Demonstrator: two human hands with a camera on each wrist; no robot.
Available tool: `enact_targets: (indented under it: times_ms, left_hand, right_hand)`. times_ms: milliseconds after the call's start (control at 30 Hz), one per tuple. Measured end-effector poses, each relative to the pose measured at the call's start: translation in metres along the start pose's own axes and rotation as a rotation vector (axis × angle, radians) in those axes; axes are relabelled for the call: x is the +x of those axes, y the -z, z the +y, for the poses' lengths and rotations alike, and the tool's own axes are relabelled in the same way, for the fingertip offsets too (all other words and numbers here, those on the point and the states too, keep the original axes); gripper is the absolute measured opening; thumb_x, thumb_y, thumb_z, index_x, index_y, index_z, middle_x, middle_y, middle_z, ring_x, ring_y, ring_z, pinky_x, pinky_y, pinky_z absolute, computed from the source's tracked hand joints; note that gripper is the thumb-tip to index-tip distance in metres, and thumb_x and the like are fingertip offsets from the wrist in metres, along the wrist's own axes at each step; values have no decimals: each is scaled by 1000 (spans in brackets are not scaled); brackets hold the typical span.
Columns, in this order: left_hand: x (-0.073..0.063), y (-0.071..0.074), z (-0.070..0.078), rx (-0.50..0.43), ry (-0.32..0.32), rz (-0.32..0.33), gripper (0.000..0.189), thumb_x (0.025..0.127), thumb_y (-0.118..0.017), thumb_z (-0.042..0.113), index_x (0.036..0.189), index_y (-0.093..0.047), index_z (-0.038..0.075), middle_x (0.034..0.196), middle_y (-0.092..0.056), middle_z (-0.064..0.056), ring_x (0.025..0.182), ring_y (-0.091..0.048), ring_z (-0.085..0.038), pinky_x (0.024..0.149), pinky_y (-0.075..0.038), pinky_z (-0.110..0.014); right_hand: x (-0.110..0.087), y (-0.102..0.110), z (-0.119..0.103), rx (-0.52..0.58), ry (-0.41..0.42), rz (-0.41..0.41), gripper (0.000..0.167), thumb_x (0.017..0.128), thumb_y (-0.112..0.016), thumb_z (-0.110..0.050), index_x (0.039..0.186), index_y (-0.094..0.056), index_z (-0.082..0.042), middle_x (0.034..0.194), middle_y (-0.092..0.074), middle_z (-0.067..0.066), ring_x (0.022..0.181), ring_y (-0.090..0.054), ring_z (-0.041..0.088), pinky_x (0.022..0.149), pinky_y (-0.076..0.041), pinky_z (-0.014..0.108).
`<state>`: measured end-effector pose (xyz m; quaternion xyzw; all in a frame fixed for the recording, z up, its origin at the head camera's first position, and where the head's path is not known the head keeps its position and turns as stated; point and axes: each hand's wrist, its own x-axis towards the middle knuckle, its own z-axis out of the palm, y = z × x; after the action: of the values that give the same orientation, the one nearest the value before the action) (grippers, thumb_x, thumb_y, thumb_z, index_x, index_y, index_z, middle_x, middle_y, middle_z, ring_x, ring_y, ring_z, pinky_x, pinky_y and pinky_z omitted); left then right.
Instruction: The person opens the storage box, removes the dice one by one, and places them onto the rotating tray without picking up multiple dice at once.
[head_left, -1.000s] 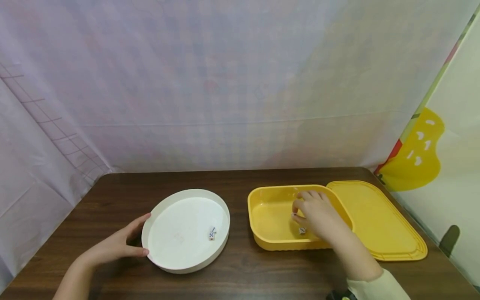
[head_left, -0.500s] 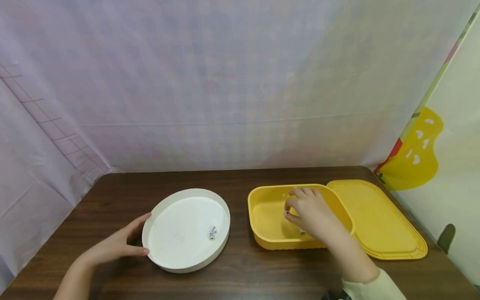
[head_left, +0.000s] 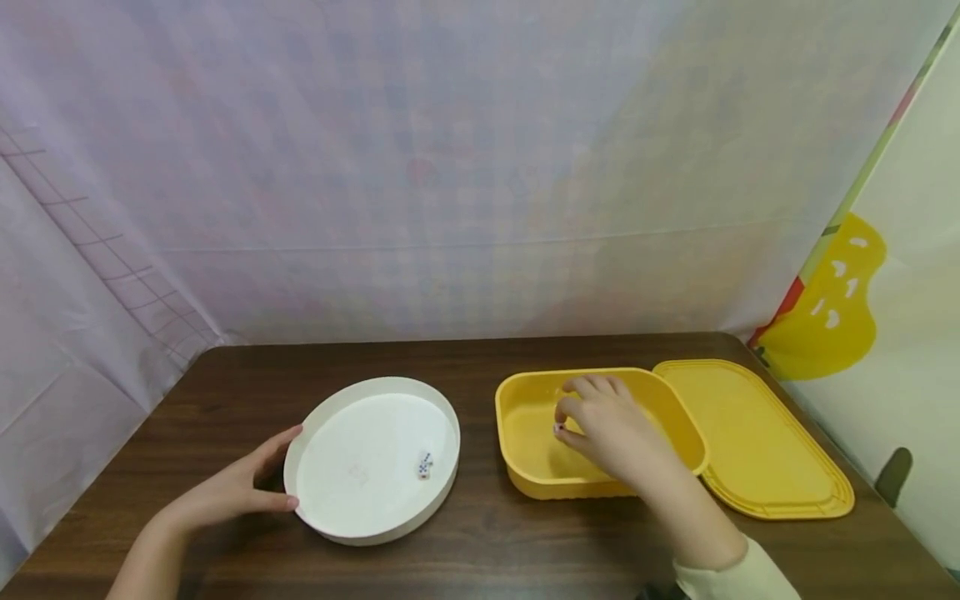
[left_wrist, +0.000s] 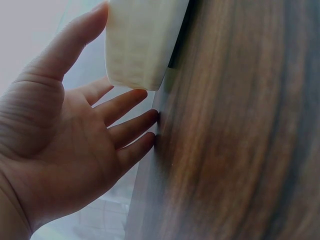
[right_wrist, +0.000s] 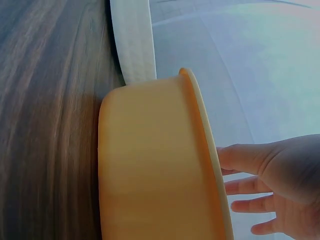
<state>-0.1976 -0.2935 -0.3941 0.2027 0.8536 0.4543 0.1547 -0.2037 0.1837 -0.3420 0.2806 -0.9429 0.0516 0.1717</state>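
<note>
My right hand (head_left: 611, 433) is over the yellow box (head_left: 570, 490) and pinches a small white die (head_left: 558, 428) between thumb and fingers. In the right wrist view the box's wall (right_wrist: 150, 160) hides that die, while the hand (right_wrist: 285, 175) shows beyond the rim. To the left, a round white tray (head_left: 352, 492) carries white dice (head_left: 425, 466) with blue pips near its right side. My left hand (head_left: 236, 487) rests against the tray's left edge, thumb and fingers spread. From the left wrist, its fingers (left_wrist: 127, 132) look nearly straight beside the tray's side (left_wrist: 140, 45).
A flat yellow lid (head_left: 772, 450) lies to the right of the box, its near-left edge close to the box. Everything stands on a dark wooden table (head_left: 480, 550). A pale patterned curtain (head_left: 465, 167) hangs behind it.
My right hand has moved left inside the box with the pinched die. Another die in the box, visible before, is now hidden behind that hand. The left hand and tray have stayed put.
</note>
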Motion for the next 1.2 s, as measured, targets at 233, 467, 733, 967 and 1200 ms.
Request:
enact_targets:
  times_ms: [233, 467, 733, 967, 1200]
  left_hand:
    - [-1, 0, 1, 9, 3, 3, 94, 84, -73, 17, 151, -10, -3, 151, -8, -36, 133, -10, -58, 95, -16, -75]
    - [-1, -1, -1, 2, 5, 5, 94, 83, -74, 17, 150, -11, -4, 151, -9, -35, 134, -10, -57, 96, -15, -75]
    - [0, -1, -3, -28, -16, -5, 93, 84, -73, 14, 150, -11, -4, 151, -8, -35, 134, -7, -57, 97, -11, -74]
    - [0, -1, -4, -20, -17, -1, 93, 83, -74, 14, 150, -12, -4, 151, -8, -35, 135, -6, -56, 97, -10, -74]
    - [0, 0, -5, -15, -13, 0, 93, 83, -74, 15, 150, -12, -5, 151, -9, -35, 135, -8, -55, 98, -11, -73]
  right_hand:
    - [8, 0, -10, 19, 18, 21, 13, 81, -77, -22, 78, -65, -18, 108, -62, 10, 106, -53, 34, 94, -36, 54]
    - [17, 1, -23, 38, 20, 5, 13, 82, -77, -22, 79, -65, -18, 110, -61, 11, 108, -52, 34, 94, -35, 55]
    - [27, -2, -38, 74, 17, -29, 9, 83, -75, -24, 81, -67, -21, 111, -61, 7, 112, -50, 32, 97, -33, 53]
    - [34, -5, -50, 84, 37, -23, 9, 84, -74, -25, 80, -67, -22, 113, -60, 6, 111, -50, 30, 98, -33, 51]
    - [40, -5, -62, 99, 51, -18, 8, 85, -73, -26, 81, -69, -21, 113, -61, 6, 111, -51, 29, 99, -34, 50]
